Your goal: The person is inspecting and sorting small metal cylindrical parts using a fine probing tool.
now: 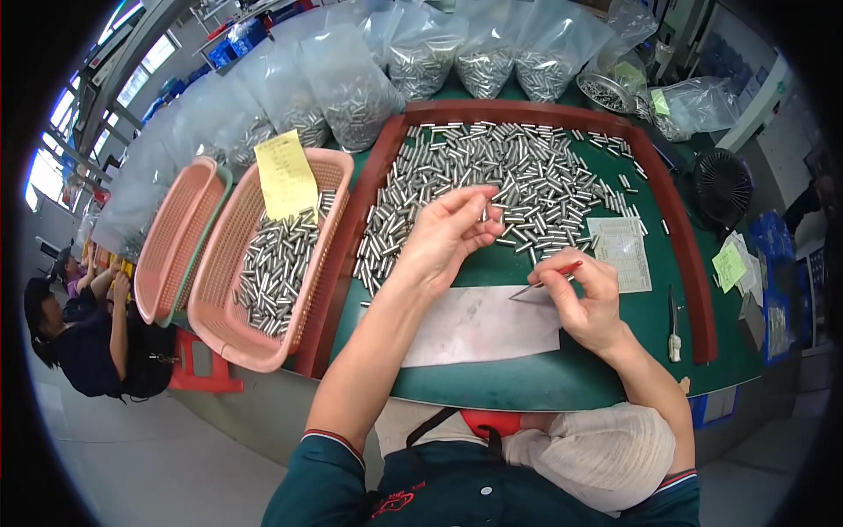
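Observation:
My left hand point(448, 235) is raised over the near edge of a spread of short metal pins point(492, 167). Its thumb and fingers are pinched, with what looks like one small metal pin point(485, 213) between them. In my right hand point(587, 299) is a slim red-handled tool point(566, 269), held like a pen. Its thin pointed tip angles down to the left, over a whitish sheet point(479, 327) on the green tabletop. The sheet bears grey smudges. The tip is apart from my left hand.
A dark red frame point(527, 111) borders the pins. To the left, a pink basket point(211, 307) holds more pins and a yellow note point(287, 176). Bags of pins point(351, 97) line the back. A printed slip point(620, 255), small black fan point(723, 177) and thin tool point(673, 325) are rightward.

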### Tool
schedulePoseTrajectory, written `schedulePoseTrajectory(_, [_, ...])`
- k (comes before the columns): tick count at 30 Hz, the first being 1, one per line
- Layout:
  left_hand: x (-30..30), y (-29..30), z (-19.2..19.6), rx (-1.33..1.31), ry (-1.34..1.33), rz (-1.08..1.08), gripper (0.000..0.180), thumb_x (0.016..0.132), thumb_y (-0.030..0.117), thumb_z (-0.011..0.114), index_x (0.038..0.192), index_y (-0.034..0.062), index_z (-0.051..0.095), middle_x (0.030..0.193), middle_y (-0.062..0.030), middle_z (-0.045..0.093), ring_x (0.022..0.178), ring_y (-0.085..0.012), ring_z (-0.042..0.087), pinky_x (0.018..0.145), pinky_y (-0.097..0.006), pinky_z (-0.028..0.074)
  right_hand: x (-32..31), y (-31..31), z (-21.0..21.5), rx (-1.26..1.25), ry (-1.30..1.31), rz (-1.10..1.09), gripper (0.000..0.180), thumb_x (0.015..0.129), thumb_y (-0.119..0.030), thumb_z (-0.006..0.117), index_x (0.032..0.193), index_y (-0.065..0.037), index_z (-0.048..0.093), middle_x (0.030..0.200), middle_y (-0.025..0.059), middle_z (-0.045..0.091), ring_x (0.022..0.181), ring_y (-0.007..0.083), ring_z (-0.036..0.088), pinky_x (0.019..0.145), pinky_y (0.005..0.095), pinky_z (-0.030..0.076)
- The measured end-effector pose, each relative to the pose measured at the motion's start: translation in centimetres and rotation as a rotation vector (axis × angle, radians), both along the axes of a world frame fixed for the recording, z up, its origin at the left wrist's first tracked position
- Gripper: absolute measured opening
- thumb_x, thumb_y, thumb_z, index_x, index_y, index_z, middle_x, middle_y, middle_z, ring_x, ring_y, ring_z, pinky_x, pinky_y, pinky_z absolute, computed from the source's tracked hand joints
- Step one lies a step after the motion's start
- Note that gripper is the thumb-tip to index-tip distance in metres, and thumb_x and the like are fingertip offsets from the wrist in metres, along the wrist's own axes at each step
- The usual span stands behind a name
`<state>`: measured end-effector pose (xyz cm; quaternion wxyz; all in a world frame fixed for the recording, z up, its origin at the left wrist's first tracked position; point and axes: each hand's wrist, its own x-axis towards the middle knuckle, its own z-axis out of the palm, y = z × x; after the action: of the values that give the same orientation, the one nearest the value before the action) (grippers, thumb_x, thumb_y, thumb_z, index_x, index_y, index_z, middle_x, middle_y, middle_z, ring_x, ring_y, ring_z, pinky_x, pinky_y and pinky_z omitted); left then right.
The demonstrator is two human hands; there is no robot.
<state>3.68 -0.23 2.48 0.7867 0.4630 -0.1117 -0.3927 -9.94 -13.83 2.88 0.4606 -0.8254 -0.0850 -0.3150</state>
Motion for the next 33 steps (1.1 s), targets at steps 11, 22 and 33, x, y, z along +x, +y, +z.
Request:
schedulePoseTrajectory(11, [-1.1,0.3,-1.3,0.063,-0.045,-0.12,0.032,0.084,0.006,0.054,0.116,0.0009,0.05,0.09,-0.0063,0.058,0.079,-0.013,0.059,0.072,-0.023,0.048,0.6,-1.0,-0.2,0.054,-0.01,-0.009,0.004,0.073,0.004,0.059,0.073,0.002,0.057,0.062,0.0073,0.057,0.049,0.0145,0.054,0.042,0.0242,0.04])
schedulePoseTrajectory(22, [-1.5,0.5,-1.2,0.075,-0.09,-0.097,0.03,0.086,0.008,0.052,0.115,0.0,0.051,0.09,-0.0074,0.059,0.077,-0.0134,0.06,0.07,-0.024,0.049,0.6,-0.8,-0.4,0.053,-0.034,0.002,0.004,0.072,0.005,0.059,0.072,0.002,0.057,0.064,0.0072,0.057,0.05,0.0149,0.054,0.041,0.0246,0.04])
schedulePoseTrajectory(33, [2.4,5.7,3.4,0.862,-1.652,1.341,0.017,0.072,-0.001,0.06,0.089,-0.0001,0.059,0.083,-0.0098,0.055,0.088,-0.0251,0.05,0.08,-0.036,0.038,0.7,-0.6,-0.3,0.034,-0.061,0.011,0.004,0.072,0.005,0.059,0.071,0.002,0.057,0.062,0.0072,0.057,0.048,0.014,0.053,0.041,0.0235,0.039])
